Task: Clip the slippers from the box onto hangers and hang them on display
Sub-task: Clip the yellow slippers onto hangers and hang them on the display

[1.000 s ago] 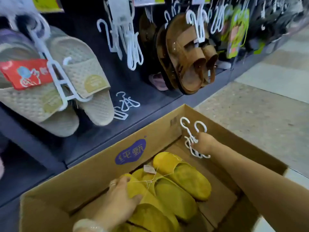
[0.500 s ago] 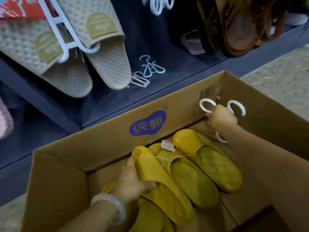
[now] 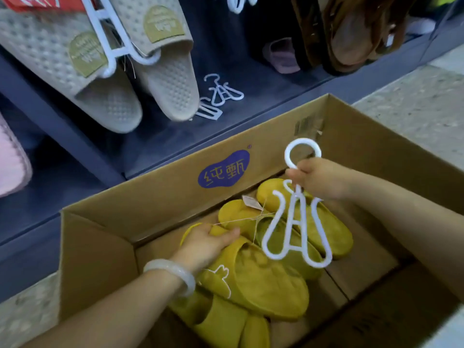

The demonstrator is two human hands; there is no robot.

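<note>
White plastic hanger (image 3: 296, 222): held over the open cardboard box (image 3: 175, 182). Long axis runs near-vertical in the view, tilted slightly; ring hook at the far end, just beyond the fingers, the two long loop-shaped clips pointing down and toward the camera, hanging free over the slippers. Right hand (image 3: 319, 178) pinches the hanger's neck between ring and clips, fingers curled narrow round it.

Yellow slippers (image 3: 263, 280): several lie piled inside the box, below the right fingers. Long axes run on a diagonal, from far-left to near-right in the view. The nearest upper shows a small white outline drawing. Thin string and a small paper tag (image 3: 252, 203) sit on the pair beside the hanger's clips; tag print unreadable.

Left hand (image 3: 208, 243) rests on one end of a yellow slipper, thumb and fingers curled round its edge, gripping it. A pale bangle (image 3: 173, 273) circles that wrist.

Box wall beyond the left fingers carries a blue blob-shaped logo (image 3: 224, 169) with white Chinese characters; a barcode label (image 3: 307, 125) further right, illegible.

Beyond the box: dark display rack (image 3: 263, 94) with beige textured slippers (image 3: 120, 71) clipped on a white hanger, olive patches on their straps, writing too small to read. Two spare hangers (image 3: 218, 96) lie on the rack's ledge. Brown sandals (image 3: 351, 31) hang at far right.
</note>
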